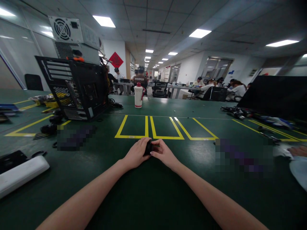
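Note:
Between my hands, just in front of the yellow tape outlines, is a small black object (148, 148) whose kind I cannot make out. My left hand (137, 151) wraps around its left side, the fingers over its top. From the right, my right hand (164, 152) grips its near edge with thumb and fingertips curled in. Both wrists rest low over the green table (153, 198). Much of the black object is covered by my fingers.
A black computer case (83, 86) with power supplies (72, 32) on top stands left. A white bottle (138, 95) stands beyond the tape. A white long object (22, 175) lies near left. At right are cables (236, 111) and another person's hand (297, 150).

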Demonstrator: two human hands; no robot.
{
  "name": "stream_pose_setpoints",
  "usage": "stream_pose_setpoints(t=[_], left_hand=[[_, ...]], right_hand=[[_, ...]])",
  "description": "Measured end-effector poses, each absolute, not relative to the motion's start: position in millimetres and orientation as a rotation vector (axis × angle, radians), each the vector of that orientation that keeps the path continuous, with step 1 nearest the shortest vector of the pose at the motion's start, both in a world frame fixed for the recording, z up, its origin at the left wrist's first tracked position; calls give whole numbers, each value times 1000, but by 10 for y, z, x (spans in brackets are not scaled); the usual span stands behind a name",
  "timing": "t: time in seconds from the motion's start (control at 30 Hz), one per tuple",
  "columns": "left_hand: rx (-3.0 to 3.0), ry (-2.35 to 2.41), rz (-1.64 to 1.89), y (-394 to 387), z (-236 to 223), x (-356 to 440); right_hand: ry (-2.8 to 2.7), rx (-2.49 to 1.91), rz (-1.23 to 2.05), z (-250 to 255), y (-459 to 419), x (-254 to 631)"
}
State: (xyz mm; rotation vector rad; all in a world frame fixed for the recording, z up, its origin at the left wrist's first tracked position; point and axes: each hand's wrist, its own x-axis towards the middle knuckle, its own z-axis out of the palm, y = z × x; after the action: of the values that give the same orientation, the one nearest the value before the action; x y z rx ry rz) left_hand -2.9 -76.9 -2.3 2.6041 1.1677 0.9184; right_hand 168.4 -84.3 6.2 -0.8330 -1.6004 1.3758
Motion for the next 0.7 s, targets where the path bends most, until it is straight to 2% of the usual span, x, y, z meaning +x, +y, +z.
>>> stream_pose_setpoints(t=[0.27, 0.7], left_hand=[[2597, 1183, 927, -765, -31, -22], [2605, 1193, 906, -782, -3, -26]], right_hand=[[-1602, -875, 1265, 46, -833, 1667], [-1577, -824, 1328, 50, -863, 1668]])
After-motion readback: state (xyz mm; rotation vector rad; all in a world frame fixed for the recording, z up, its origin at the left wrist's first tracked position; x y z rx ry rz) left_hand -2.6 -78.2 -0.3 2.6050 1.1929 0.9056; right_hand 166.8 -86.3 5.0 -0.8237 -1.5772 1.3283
